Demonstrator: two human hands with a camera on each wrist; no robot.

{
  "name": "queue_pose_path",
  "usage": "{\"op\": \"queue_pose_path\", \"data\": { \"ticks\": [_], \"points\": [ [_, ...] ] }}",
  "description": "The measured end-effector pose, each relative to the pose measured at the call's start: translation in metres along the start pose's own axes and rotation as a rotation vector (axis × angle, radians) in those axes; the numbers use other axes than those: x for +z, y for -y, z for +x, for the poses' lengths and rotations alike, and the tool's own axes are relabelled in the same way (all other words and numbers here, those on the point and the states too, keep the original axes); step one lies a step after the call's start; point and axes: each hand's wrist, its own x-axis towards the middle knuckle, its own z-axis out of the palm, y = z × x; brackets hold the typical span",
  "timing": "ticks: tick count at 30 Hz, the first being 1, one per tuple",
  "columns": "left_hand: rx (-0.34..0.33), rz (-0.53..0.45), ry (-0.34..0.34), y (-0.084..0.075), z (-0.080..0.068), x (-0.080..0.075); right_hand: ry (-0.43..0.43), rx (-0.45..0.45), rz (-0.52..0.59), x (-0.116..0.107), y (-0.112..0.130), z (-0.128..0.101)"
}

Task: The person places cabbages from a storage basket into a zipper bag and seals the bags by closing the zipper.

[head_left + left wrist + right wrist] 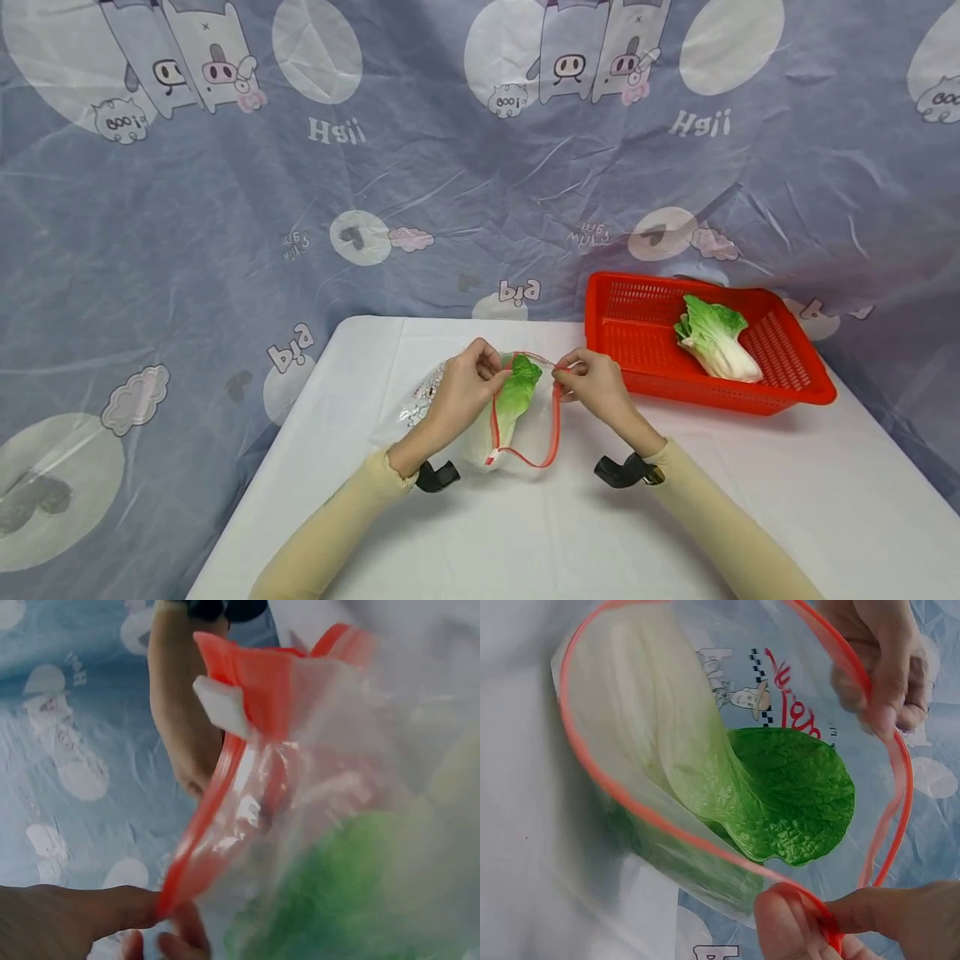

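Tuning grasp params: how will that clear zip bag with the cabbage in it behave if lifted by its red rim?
Likely floppy: the zip bag has thin clear film, and its red rim bows between the left hand and right hand. Probably bottom-heavy, since the cabbage fills it and should sag down. The film looks glossy, so possibly slippery; pinching the thicker rim seems safer.

Bag: clear plastic, red zip rim, mouth held wide open, printed cartoon on far wall.
Cabbage: inside bag, pale stalk toward 11 o'clock, green leaf toward 4 o'clock.
Right hand: at 5 o'clock, pinching red rim.
Left hand: at 1 o'clock, gripping opposite rim.
Table: white, at 9 o'clock.
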Motion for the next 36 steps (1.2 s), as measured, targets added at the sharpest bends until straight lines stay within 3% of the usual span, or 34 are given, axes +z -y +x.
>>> {"op": "queue_pose_path", "data": {
  "ticks": [6,9,12,14,18,25,30,36],
  "points": [
    [-0.021,0.286,0.127,-0.008,-0.033,0.002,-0.03,0.051,0.057,-0.001,0.0,0.004],
    [0.015,0.416,0.205,-0.008,-0.051,0.0,-0.044,0.077,0.063,-0.004,-0.001,0.005],
    [0.053,0.485,0.251,-0.007,-0.063,-0.005,-0.052,0.084,0.043,-0.009,0.0,0.004],
    [0.052,0.48,0.258,-0.008,-0.065,-0.012,-0.064,0.074,0.019,-0.012,0.003,0.004],
    [0.046,0.463,0.16,-0.015,-0.056,-0.029,-0.106,0.032,-0.023,-0.02,0.012,0.002],
    [-0.005,0.446,-0.008,-0.032,-0.022,-0.059,-0.234,-0.028,-0.02,-0.035,0.039,-0.001],
    [-0.017,0.432,-0.04,-0.043,-0.002,-0.07,-0.309,-0.057,-0.014,-0.045,0.061,-0.005],
    [-0.03,0.375,-0.005,-0.052,0.012,-0.073,-0.324,-0.071,-0.072,-0.051,0.078,-0.007]
  ]
}}
